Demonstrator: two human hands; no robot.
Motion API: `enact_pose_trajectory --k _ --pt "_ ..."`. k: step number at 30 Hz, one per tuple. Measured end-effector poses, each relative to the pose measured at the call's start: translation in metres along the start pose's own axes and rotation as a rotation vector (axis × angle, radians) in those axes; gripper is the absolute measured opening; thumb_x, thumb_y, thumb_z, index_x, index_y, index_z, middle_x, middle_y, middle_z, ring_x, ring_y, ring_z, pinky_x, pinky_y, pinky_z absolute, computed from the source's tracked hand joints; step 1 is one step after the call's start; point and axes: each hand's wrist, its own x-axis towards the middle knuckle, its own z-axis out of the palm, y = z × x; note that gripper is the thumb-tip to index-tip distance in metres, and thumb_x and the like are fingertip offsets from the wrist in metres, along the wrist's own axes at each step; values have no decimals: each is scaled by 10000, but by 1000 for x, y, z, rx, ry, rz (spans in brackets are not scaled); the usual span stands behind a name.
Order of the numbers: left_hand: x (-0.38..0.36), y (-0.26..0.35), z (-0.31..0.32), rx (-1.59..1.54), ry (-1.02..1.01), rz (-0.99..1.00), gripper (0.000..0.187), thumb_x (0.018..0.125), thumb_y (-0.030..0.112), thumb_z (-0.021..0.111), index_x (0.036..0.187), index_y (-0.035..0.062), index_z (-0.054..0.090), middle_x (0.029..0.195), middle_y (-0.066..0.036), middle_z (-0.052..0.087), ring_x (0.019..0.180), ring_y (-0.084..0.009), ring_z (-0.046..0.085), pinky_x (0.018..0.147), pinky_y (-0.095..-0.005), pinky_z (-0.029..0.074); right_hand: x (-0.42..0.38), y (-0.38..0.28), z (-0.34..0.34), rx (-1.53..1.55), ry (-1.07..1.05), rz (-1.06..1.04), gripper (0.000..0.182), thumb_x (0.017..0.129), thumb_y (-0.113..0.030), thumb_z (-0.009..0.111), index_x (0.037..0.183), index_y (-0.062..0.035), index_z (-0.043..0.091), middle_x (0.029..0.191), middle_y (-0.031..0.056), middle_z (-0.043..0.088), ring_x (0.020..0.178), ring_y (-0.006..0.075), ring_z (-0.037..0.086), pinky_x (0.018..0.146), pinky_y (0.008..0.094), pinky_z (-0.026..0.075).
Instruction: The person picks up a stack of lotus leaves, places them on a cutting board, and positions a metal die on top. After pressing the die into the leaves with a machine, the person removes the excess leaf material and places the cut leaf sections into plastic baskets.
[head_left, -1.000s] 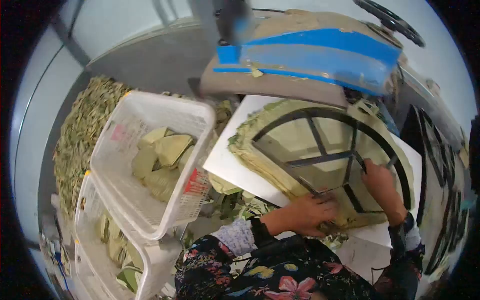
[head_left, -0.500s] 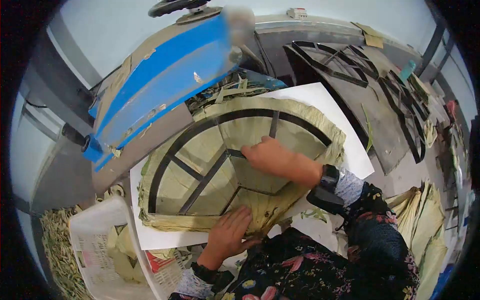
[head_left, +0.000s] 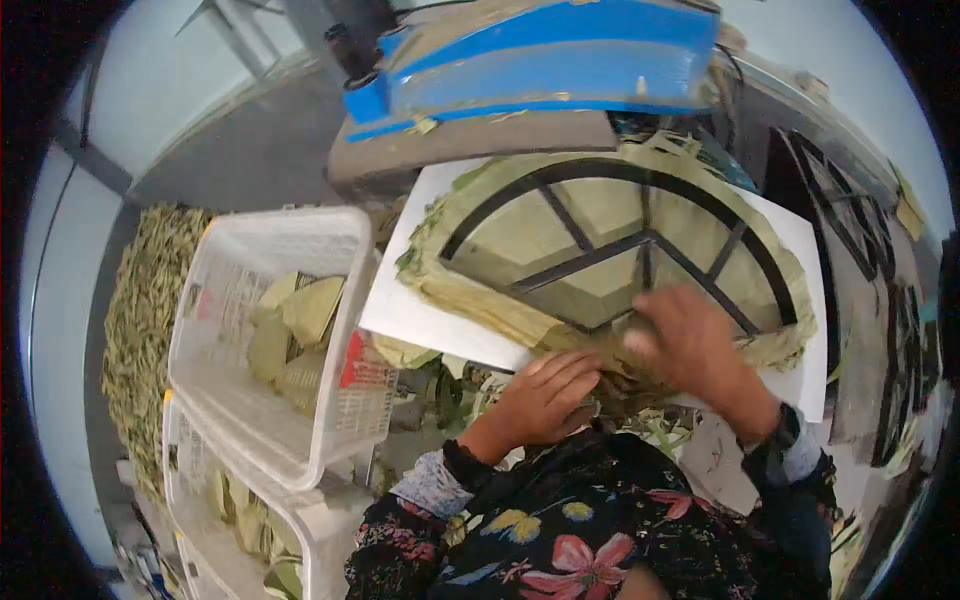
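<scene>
The left hand (head_left: 548, 397) lies unclenched on the soft-looking leaf stack's near edge; I cannot tell what the right hand (head_left: 690, 345) grips (it's blurred). The black frame (head_left: 650, 237), ahead, looks stiff: take its crossbars (head_left: 582, 262).

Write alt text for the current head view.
A person's left hand and blurred right hand are at the near side of a leaf stack, on which lies a black, barred, fan-shaped frame. The stack sits on a white board in front of a blue machine; a white basket holding leaf pieces stands to the left.
</scene>
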Motion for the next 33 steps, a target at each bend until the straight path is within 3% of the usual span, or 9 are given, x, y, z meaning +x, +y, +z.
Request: enact_pose_trajectory --k 1,5,7,11,13,17,19,22,33 --pt "-13 3 1 8 10 -18 520 713 206 706 1149 29 486 1180 -143 544 1075 -318 535 907 -413 425 -5 -15 1 -25 -212 21 406 737 -374 651 961 -43 577 918 128 563 856 314 560 701 419 478" --pt "-44 20 10 -16 151 -156 400 703 166 708 1054 55 551 1052 -137 601 938 -317 591 783 -430 471 -10 -44 16 -140 -264 -90 362 721 -362 658 892 -49 590 871 125 563 832 301 570 674 418 482" --pt "-51 24 17 -227 -142 -376 347 711 127 700 1023 49 570 952 -145 620 876 -309 608 715 -410 485 -10 -42 21 -189 -163 -83 268 738 -310 634 806 -53 592 805 109 568 784 279 586 621 392 496" --pt "-55 27 30 -251 -143 -500 293 749 109 666 1023 46 579 915 -162 616 876 -312 607 708 -406 484 -8 -44 28 -308 -180 -117 201 750 -258 606 747 -59 576 760 101 570 719 269 598 564 363 501" --pt "-54 27 33 -384 231 -437 164 813 75 586 975 49 589 843 -142 637 755 -319 623 670 -382 501 -9 -42 34 -411 -197 -103 183 760 -236 585 730 -57 557 724 96 569 669 262 602 528 339 500" --pt "-46 30 27 -547 276 -600 157 843 82 553 994 59 587 837 -148 638 744 -309 628 663 -357 500 -9 -56 35 -463 -222 -91 210 762 -251 604 732 -51 548 749 104 574 664 270 604 538 354 502" --pt "-44 28 28 -527 197 -646 163 883 52 520 1032 12 573 883 -119 631 730 -205 627 687 -283 490 -10 -63 35 -451 -190 -90 224 771 -265 616 744 -53 548 758 99 571 668 276 603 546 364 503" --pt "-41 25 33 -744 248 -705 174 899 57 493 1047 -4 562 886 -103 625 697 -168 615 671 -272 489 -6 -65 33 -412 -126 -86 220 780 -268 623 758 -62 550 763 91 566 669 281 601 549 371 502" --pt "-4 22 -5 -1275 214 -1108 379 939 210 453 1212 -52 439 927 -149 629 680 -167 619 587 -291 510 5 -45 27 -366 -120 45 72 775 -142 549 756 -72 550 718 89 587 640 271 625 527 376 508"
